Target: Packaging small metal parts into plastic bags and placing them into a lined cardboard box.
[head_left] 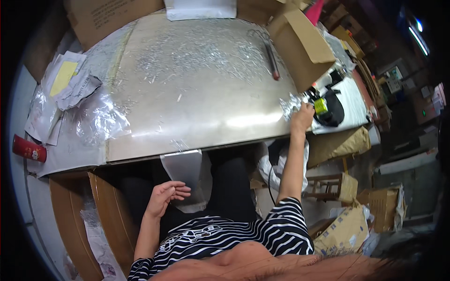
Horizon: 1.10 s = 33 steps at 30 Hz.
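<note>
L hand (pixel 169 193) hanging low, left of mid-frame, by pale plastic piece (pixel 182 169); fingers loosely curling, nothing seen in them. R hand (pixel 302 117) reaching mid-right, nearer to shiny clear pile (pixel 288 106); fingers bunching, can't tell grip. Pile lying just left of fingertips, long axis unclear; green box (pixel 321 107) sitting just right.

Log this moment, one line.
left hand: open, near pale plastic | right hand: grip unclear, beside clear pile | table: scattered clear pieces
</note>
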Each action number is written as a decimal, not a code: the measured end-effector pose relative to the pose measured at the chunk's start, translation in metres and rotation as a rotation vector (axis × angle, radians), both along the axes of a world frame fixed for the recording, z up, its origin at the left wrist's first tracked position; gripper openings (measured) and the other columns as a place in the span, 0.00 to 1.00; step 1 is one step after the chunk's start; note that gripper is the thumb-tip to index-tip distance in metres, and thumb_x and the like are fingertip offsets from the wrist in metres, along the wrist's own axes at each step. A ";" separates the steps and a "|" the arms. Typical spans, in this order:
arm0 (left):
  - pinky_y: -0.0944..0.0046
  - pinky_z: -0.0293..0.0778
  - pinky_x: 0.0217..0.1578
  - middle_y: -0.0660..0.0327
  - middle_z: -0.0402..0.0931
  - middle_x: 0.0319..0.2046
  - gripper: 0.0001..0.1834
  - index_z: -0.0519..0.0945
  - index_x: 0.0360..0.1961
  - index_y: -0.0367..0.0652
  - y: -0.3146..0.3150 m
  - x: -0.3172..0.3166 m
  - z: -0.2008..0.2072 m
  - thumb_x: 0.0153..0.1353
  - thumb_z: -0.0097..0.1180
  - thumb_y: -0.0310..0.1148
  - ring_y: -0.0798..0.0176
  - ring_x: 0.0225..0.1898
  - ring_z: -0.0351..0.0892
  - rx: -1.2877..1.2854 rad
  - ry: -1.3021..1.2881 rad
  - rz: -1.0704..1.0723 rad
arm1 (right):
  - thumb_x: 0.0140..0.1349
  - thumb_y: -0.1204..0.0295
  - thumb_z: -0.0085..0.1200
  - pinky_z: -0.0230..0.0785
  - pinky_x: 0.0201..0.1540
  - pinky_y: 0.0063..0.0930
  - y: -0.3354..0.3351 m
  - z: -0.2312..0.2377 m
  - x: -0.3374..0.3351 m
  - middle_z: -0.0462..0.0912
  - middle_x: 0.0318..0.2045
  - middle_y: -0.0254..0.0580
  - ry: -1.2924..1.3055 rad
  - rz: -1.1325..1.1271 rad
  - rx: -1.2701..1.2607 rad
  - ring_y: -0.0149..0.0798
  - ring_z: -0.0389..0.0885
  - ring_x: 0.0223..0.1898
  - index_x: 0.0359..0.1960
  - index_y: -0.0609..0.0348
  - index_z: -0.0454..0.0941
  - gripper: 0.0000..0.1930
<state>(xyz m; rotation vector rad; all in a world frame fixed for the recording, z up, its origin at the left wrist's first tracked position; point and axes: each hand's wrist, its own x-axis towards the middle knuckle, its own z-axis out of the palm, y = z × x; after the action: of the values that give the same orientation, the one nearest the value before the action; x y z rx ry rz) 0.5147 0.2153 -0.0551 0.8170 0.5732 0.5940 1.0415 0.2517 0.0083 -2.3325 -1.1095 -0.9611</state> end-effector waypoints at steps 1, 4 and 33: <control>0.63 0.80 0.41 0.43 0.80 0.44 0.23 0.74 0.51 0.28 0.005 -0.006 0.003 0.66 0.52 0.40 0.51 0.44 0.83 -0.004 0.002 0.032 | 0.45 0.83 0.50 0.69 0.48 0.41 0.015 0.005 -0.015 0.77 0.40 0.50 0.031 0.156 0.009 0.55 0.75 0.44 0.41 0.61 0.78 0.18; 0.66 0.77 0.39 0.51 0.82 0.33 0.09 0.80 0.40 0.33 0.016 -0.020 0.015 0.64 0.51 0.26 0.58 0.36 0.84 0.347 0.242 0.475 | 0.46 0.86 0.47 0.65 0.58 0.40 0.080 0.014 -0.057 0.77 0.49 0.53 0.294 0.492 -0.110 0.55 0.72 0.55 0.49 0.63 0.76 0.24; 0.67 0.71 0.30 0.61 0.74 0.24 0.05 0.76 0.37 0.35 0.026 0.005 0.039 0.59 0.55 0.22 0.69 0.27 0.74 0.800 0.378 0.427 | 0.57 0.79 0.59 0.69 0.33 0.20 -0.039 0.006 -0.352 0.81 0.28 0.36 1.209 1.204 -0.244 0.24 0.75 0.29 0.50 0.62 0.77 0.17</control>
<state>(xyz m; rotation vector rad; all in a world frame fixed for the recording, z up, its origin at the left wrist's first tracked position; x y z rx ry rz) 0.5201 0.2410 -0.0158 1.6011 0.8816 1.1035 0.6891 0.2122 0.0145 -1.3343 -1.5802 0.9080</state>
